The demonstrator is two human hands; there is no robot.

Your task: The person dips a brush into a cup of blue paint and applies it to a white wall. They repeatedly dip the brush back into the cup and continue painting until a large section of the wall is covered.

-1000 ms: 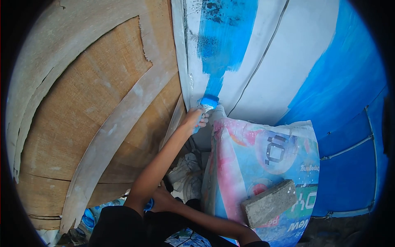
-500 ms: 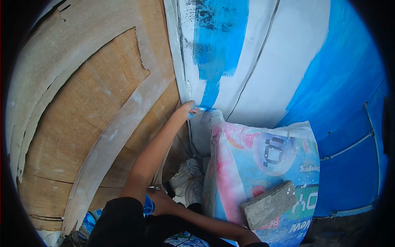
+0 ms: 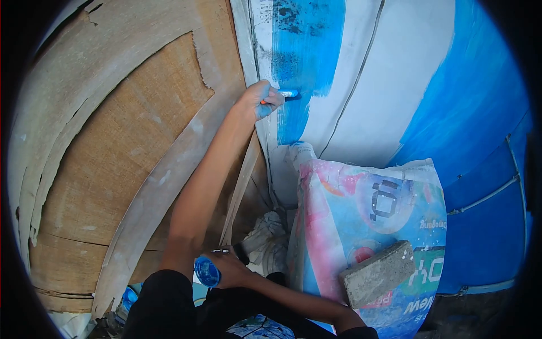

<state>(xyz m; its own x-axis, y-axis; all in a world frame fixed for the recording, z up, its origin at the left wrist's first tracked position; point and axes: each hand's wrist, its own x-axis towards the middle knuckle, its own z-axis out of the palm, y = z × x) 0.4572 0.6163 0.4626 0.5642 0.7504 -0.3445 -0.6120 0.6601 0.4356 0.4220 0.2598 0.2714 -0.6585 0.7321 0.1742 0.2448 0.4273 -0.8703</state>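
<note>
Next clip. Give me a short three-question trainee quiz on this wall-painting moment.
1. True or false: the grey brick lies on the printed sack.
2. The left hand holds a: A) roller B) brush C) scraper
3. Fill in: the small container in the right hand is ___ in colour.
Key: 1 true; 2 B; 3 blue.

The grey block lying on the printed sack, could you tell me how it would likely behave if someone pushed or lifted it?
The grey block looks like solid concrete, so probably heavy for its size and stiff. Its flat faces and rough surface suggest it would drag rather than roll. It rests on the sloping printed sack, so a push might send it sliding downward.
</note>
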